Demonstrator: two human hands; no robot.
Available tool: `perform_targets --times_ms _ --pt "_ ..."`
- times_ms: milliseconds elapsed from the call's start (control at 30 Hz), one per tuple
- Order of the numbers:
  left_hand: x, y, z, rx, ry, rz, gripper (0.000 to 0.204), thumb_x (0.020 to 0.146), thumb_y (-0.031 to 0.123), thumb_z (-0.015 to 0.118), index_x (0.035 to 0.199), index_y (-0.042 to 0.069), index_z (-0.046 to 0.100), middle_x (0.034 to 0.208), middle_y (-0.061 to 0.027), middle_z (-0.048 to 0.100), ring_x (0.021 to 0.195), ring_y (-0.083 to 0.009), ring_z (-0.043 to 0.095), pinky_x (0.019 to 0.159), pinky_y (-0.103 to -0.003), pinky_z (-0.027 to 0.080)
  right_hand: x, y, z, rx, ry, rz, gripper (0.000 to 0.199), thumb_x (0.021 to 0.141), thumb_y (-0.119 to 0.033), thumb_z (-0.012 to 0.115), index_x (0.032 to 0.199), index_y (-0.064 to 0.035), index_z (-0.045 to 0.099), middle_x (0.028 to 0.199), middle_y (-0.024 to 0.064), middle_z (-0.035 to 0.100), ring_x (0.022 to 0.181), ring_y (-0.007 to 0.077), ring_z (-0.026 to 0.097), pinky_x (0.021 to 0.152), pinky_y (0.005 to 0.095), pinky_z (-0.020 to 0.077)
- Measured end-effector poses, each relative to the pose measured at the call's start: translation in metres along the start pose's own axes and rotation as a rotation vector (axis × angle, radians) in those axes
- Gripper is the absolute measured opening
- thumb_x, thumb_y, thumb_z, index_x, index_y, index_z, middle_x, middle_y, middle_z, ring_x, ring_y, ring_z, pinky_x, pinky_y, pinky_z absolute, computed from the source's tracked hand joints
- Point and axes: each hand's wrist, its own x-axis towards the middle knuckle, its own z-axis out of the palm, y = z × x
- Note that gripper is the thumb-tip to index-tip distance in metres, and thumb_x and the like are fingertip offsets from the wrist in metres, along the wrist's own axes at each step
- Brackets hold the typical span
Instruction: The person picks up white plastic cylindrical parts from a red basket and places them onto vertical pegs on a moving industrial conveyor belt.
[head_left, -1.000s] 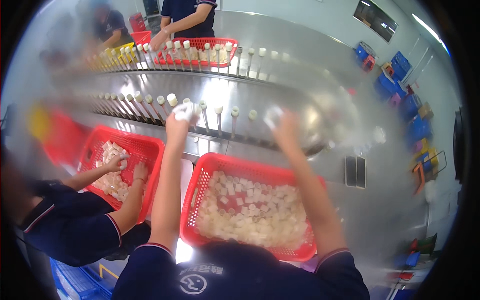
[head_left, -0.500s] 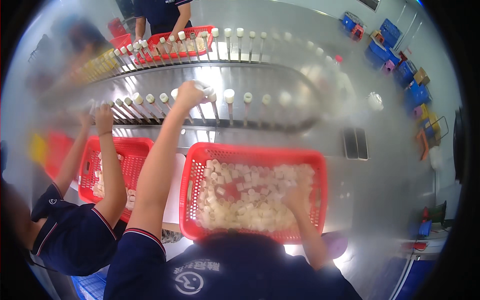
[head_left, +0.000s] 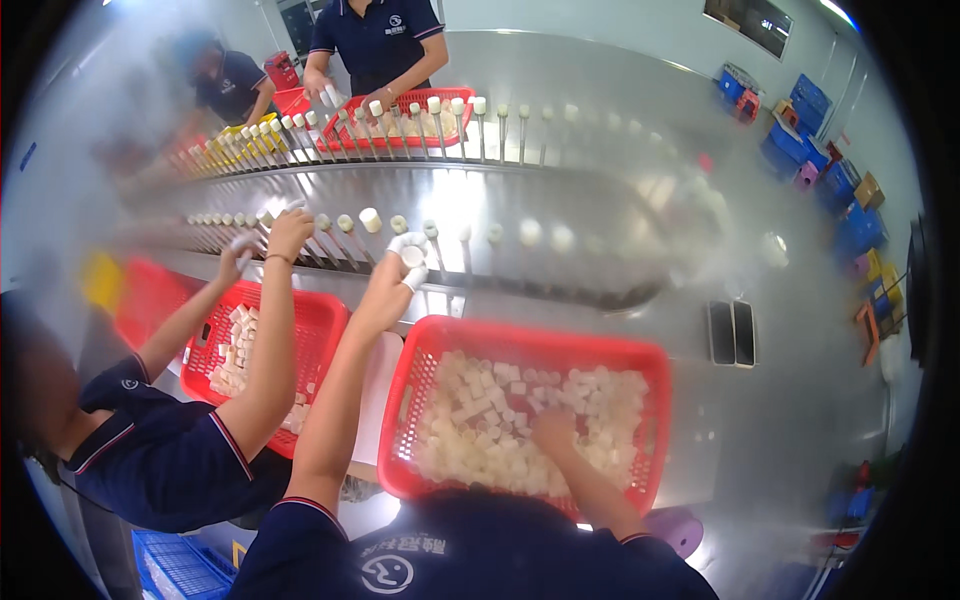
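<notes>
Pinching a white cylinder [head_left: 413, 257], left hand [head_left: 388, 288] is hovering past the red basket's [head_left: 545, 340] far-left corner, right hand [head_left: 555, 432] inside it, fingers too blurry to call.

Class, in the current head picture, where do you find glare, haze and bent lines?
Head view: bright glare whitens part of the metal table; head view: the right hand looks hazy, the left hand clearer; head view: the table's far edge curves, and the corners go black.
</notes>
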Motion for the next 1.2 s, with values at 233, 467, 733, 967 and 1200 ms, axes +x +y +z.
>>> perform_targets --times_ms 233,467,733,967,1200 --pt "0.048 -0.012 0.016 0.043 0.142 -0.063 0.036 0.079 0.013 0.063 0.112 0.003 0.053 0.097 -0.0072 0.063 0.069 -0.0104 0.061 0.056 -0.024 0.045 0.005 0.003 -0.007 -0.133 -0.171 -0.122 0.021 0.068 -0.017 0.06 0.089 -0.0125 0.065 0.097 0.0139 0.058 0.094 0.0362 0.053 0.072 0.0436 0.0489" --pt "0.051 -0.035 0.103 0.168 0.139 -0.146 0.034 0.076 0.021 0.06 0.101 -0.002 0.057 0.075 -0.0207 0.061 0.067 -0.031 0.062 0.061 -0.039 0.046 -0.015 0.012 -0.035 -0.017 -0.267 0.014 0.019 0.067 -0.017 0.057 0.082 -0.0076 0.064 0.083 0.0133 0.061 0.079 0.0281 0.061 0.067 0.0405 0.0501" --pt "0.019 -0.029 0.126 0.341 -0.023 -0.017 0.036 0.08 0.028 0.061 0.1 -0.002 0.056 0.059 -0.0117 0.06 0.051 -0.018 0.059 0.05 -0.032 0.045 -0.019 0.012 -0.088 0.395 -0.922 -0.015 0.034 0.068 -0.022 0.069 0.099 -0.0114 0.063 0.087 0.0083 0.064 0.075 0.0191 0.06 0.065 0.0309 0.0495" --pt "-0.139 -0.081 0.137 -1.004 -0.559 -1.002 0.056 0.085 0.054 0.044 0.125 0.015 0.043 0.117 -0.0038 0.052 0.1 -0.0201 0.054 0.079 -0.037 0.044 -0.021 -0.045 -0.158 0.944 -0.464 -0.078 0.049 0.068 -0.021 0.072 0.112 -0.012 0.052 0.094 0.0048 0.059 0.078 0.0145 0.057 0.067 0.0296 0.048" --pt "-0.156 -0.055 0.106 -1.355 -0.636 -0.867 0.051 0.087 0.048 0.042 0.127 0.017 0.038 0.117 -0.0026 0.051 0.105 -0.0193 0.051 0.084 -0.039 0.045 -0.002 -0.09 -0.184 0.749 -0.345 0.045 0.047 0.068 -0.012 0.069 0.111 -0.0071 0.053 0.095 0.0084 0.061 0.092 0.016 0.055 0.078 0.0296 0.0447"
